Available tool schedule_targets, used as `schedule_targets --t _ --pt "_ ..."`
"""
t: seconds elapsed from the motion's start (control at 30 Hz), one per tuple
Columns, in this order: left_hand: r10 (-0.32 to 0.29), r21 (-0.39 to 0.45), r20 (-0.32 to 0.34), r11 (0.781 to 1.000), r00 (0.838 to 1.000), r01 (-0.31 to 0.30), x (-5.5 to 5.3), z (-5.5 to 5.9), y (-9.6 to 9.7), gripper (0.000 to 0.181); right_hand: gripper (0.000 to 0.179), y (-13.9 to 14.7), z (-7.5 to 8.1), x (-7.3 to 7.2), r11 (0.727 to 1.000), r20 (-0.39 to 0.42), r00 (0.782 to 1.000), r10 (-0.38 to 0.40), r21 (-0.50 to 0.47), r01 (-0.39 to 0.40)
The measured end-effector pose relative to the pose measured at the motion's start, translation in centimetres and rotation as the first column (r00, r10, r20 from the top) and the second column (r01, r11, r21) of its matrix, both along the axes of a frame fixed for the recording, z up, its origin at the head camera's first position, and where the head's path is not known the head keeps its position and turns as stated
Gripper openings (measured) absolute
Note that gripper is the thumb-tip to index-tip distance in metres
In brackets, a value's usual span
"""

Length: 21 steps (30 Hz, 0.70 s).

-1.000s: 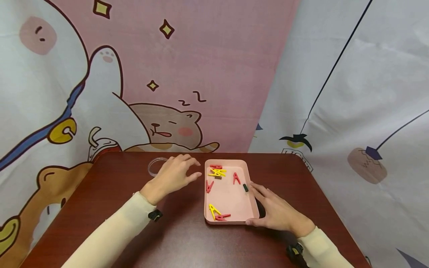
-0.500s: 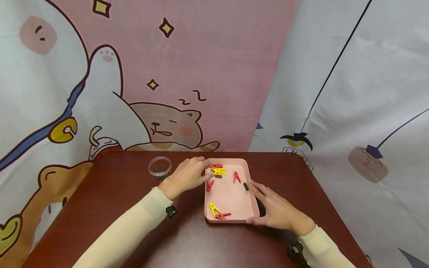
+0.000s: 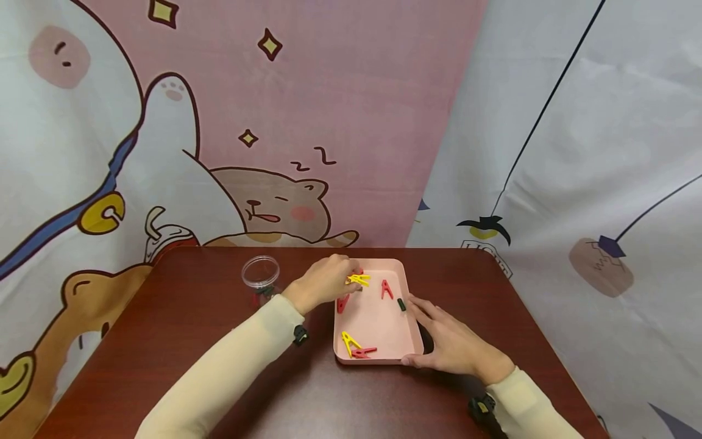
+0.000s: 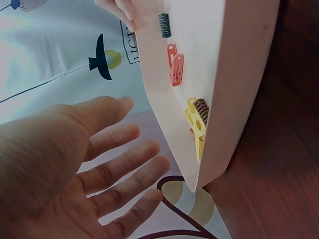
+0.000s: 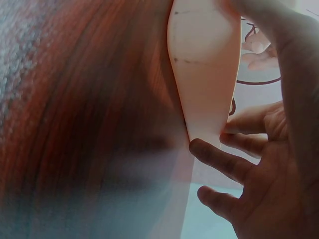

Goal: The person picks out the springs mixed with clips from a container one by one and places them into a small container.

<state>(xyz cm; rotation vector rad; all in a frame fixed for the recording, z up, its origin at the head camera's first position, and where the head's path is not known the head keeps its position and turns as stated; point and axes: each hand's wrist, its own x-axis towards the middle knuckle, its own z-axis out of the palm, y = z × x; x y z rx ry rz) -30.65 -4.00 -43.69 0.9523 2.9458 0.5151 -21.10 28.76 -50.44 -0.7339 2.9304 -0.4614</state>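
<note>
A pale pink tray holds several red and yellow clothespins and small coil springs. My left hand reaches over the tray's far left side, fingertips close to the yellow clothespins. In the left wrist view its fingers are spread and hold nothing. A brown spring lies against those clothespins. My right hand holds the tray's near right corner, thumb at the near edge and fingers along the right wall. A green spring and a red clothespin lie nearby inside.
Left of the tray stands a clear round jar with red and dark green pieces in it. A yellow clothespin and a red one lie at the tray's near end. The brown table ends at a printed cloth backdrop.
My left hand has moved right, from beside the jar to over the tray's far left part, uncovering the jar. The right hand stays at the tray.
</note>
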Motion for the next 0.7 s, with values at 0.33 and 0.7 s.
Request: schedule_targets --t 0.33,0.7 --pt "-0.003 -0.045 0.062 0.999 0.998 0.006 -1.1 -0.6 1.9 0.036 0.13 0.0 0.1 0.0 1.0 -0.002 1.0 0.002 -0.012 -0.002" --pt "0.067 -0.167 0.065 0.984 0.996 -0.055 -1.3 -1.2 3.3 0.022 0.132 0.0 0.1 0.1 1.0 0.002 1.0 0.0 -0.008 0.0"
